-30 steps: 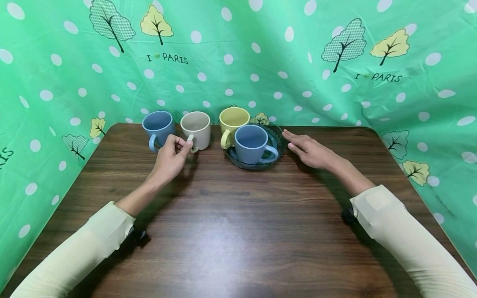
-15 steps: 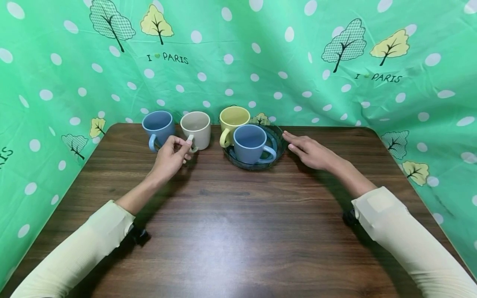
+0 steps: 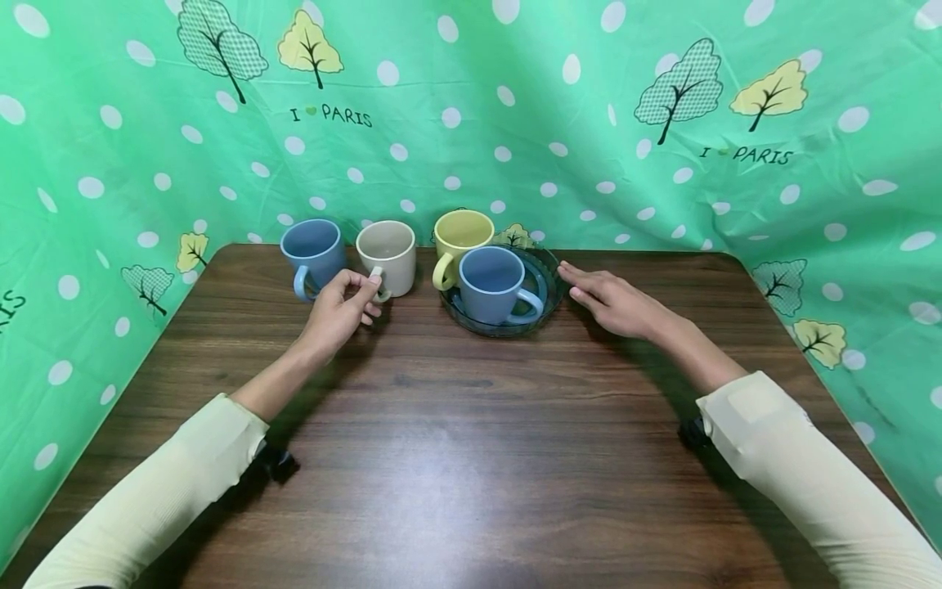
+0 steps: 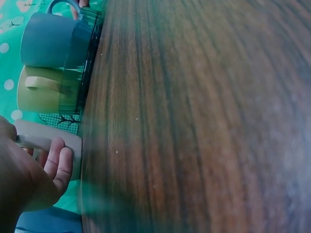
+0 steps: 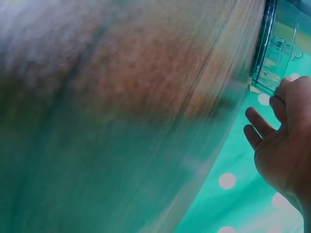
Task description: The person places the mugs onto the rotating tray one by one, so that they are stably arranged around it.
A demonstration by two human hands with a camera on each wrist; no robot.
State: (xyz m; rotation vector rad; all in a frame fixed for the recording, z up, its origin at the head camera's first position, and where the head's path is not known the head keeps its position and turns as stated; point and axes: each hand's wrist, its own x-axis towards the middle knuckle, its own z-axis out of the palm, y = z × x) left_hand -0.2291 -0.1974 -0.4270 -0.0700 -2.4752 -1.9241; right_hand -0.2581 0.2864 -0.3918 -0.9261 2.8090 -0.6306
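In the head view my left hand [image 3: 340, 311] pinches the handle of an off-white mug [image 3: 396, 258] between thumb and fingers. The mug stands upright at the table's back edge. My right hand [image 3: 614, 303] has its fingers straight, with the tips at the right rim of a clear glass bowl [image 3: 553, 304]. Inside the bowl are a blue mug [image 3: 491, 286], its handle to the right, and a yellow mug [image 3: 464, 233] partly hidden behind it. The left wrist view shows the off-white mug [image 4: 73, 145] partly covered by my fingers.
A second blue mug [image 3: 312, 245] stands left of the off-white one, close beside my left hand. The dark wooden table [image 3: 471, 442] reaches back to a green polka-dot curtain [image 3: 471, 123], which also hangs along both sides.
The blue mug in the bowl has shifted slightly left. My right hand has drifted very slightly down. My left hand keeps its pinch on the off-white mug's handle, its lower fingers showing more.
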